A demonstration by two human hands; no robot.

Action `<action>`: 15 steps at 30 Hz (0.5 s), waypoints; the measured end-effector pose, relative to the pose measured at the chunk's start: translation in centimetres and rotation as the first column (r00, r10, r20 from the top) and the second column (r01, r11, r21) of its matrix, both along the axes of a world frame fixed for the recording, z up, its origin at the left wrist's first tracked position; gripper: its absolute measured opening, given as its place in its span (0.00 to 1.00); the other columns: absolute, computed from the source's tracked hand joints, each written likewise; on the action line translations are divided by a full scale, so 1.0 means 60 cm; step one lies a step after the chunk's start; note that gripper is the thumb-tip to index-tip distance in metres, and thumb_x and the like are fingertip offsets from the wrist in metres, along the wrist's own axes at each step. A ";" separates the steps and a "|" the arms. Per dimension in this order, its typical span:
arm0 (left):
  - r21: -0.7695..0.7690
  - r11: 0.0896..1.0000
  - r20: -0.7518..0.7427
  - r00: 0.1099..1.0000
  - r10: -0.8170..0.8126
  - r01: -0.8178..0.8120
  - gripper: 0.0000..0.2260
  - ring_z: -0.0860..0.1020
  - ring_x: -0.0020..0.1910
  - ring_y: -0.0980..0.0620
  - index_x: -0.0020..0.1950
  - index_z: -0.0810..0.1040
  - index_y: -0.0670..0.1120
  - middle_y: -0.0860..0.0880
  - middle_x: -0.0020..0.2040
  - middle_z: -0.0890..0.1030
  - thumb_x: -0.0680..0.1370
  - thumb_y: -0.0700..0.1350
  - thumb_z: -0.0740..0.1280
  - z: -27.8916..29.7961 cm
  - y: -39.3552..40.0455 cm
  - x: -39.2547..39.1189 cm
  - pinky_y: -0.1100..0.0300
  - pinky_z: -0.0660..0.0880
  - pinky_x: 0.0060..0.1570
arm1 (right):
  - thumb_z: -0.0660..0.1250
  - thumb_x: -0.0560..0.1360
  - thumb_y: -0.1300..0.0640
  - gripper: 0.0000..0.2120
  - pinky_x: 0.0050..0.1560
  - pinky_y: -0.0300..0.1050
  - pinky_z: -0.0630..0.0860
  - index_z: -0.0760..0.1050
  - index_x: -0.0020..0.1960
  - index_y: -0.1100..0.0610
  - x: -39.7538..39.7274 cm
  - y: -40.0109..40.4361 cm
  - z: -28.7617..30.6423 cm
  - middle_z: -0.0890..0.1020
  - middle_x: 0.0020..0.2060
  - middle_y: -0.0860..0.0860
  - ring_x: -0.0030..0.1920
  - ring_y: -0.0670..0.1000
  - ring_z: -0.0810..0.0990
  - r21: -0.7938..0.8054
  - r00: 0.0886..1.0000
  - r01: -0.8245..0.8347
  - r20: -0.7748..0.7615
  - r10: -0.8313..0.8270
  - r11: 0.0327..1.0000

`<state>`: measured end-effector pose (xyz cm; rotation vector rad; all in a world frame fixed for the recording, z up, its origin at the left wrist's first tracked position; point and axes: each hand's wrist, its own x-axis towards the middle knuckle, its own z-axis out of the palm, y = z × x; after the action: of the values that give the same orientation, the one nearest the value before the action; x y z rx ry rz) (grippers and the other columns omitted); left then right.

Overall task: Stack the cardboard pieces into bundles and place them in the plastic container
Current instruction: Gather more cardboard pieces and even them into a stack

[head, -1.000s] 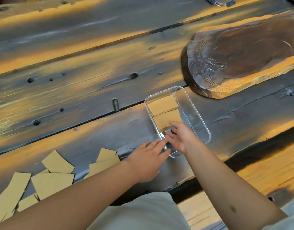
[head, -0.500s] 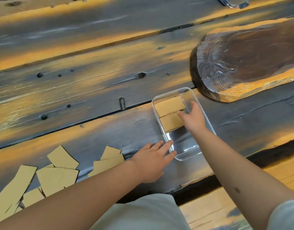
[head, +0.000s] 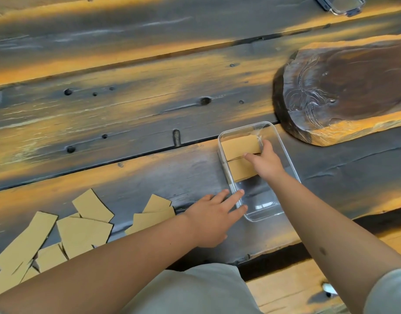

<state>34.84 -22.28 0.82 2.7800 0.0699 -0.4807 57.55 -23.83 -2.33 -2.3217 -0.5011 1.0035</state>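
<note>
A clear plastic container (head: 266, 216) stands on the dark wooden table. Two cardboard bundles lie in its far half: a far bundle (head: 238, 145) and a near bundle (head: 239, 169). My right hand (head: 266, 162) reaches inside the container, thumb at the gap between the bundles and fingertips against the far bundle's right end. My left hand (head: 212, 220) lies flat on the table with straight fingers touching the container's near left wall. Several loose cardboard pieces (head: 81, 230) are spread at the lower left.
A carved dark wooden slab (head: 344, 91) lies just beyond and right of the container. A clear lid (head: 342, 4) shows at the top right edge. The table's front edge (head: 263, 252) runs below the container, with my lap and a lighter wooden surface beneath.
My right hand moved from the container's near end deeper in, past the near bundle to the far bundle's right end. My left hand stayed against the container's near left wall.
</note>
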 end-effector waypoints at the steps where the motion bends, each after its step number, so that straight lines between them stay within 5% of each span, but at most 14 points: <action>1: 0.001 1.000 0.008 1.000 0.009 -0.009 0.38 0.50 0.76 0.39 0.77 0.46 0.50 0.44 0.79 0.41 0.76 0.53 0.67 0.000 0.001 -0.005 0.43 0.60 0.68 | 0.70 0.72 0.46 0.39 0.54 0.45 0.63 0.55 0.76 0.52 -0.003 -0.002 0.003 0.73 0.65 0.54 0.64 0.58 0.71 0.014 1.000 -0.001 0.006 0.001 1.000; 5: -0.043 0.993 0.002 0.994 0.113 -0.113 0.40 0.46 0.77 0.41 0.77 0.42 0.54 0.46 0.79 0.39 0.76 0.54 0.66 -0.008 0.020 -0.050 0.43 0.56 0.71 | 0.72 0.72 0.49 0.39 0.61 0.44 0.63 0.57 0.76 0.54 -0.027 -0.015 0.021 0.70 0.69 0.52 0.69 0.55 0.67 0.071 0.997 -0.014 0.072 0.009 0.997; 10: 0.025 0.942 -0.123 0.934 0.336 -0.336 0.39 0.46 0.77 0.43 0.78 0.42 0.53 0.45 0.79 0.38 0.76 0.58 0.64 -0.033 0.059 -0.179 0.44 0.56 0.72 | 0.70 0.73 0.51 0.35 0.71 0.54 0.60 0.58 0.75 0.56 -0.091 -0.038 0.061 0.64 0.73 0.54 0.72 0.57 0.61 0.113 0.970 -0.006 0.242 -0.022 0.994; 15: 0.117 0.823 -0.234 0.790 0.566 -0.555 0.41 0.47 0.77 0.41 0.78 0.46 0.52 0.44 0.79 0.41 0.73 0.61 0.64 -0.051 0.061 -0.349 0.47 0.56 0.72 | 0.72 0.72 0.53 0.34 0.73 0.47 0.52 0.62 0.73 0.58 -0.241 -0.040 0.092 0.59 0.74 0.57 0.74 0.55 0.56 0.239 0.875 -0.378 0.409 0.260 0.894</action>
<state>13.90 -18.60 -2.26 2.5307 0.9501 -0.6745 43.12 -26.20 3.21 -2.1742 -1.1484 0.5631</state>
